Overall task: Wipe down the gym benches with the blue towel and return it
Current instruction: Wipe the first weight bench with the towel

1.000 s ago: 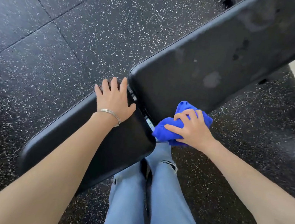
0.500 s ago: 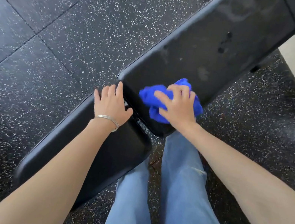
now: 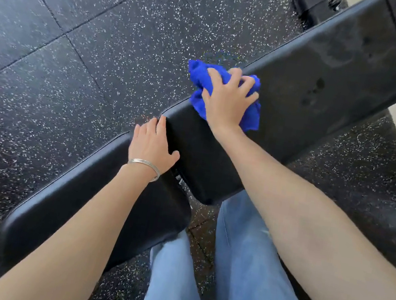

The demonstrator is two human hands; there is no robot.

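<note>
The blue towel (image 3: 199,78) is shown after being carried, within the last second, from the near edge of the long back pad (image 3: 335,76) across to its far edge and a little farther up its length. One sweep across the pad's lower end is thus judged complete, while the stretch beyond the grip, where dull marks (image 3: 313,90) are seen, is judged still unwiped. The towel is bunched beneath the right hand (image 3: 227,102), by which it is clutched with spread, curled fingers and pressed onto the pad, a fold projecting past the pad's far edge. The right forearm is extended diagonally over the pad. Behind the grip, on the wrist side, the left hand (image 3: 151,146) is kept flat and unclenched, holding nothing, at the gap between the back pad and the seat pad (image 3: 58,207).
</note>
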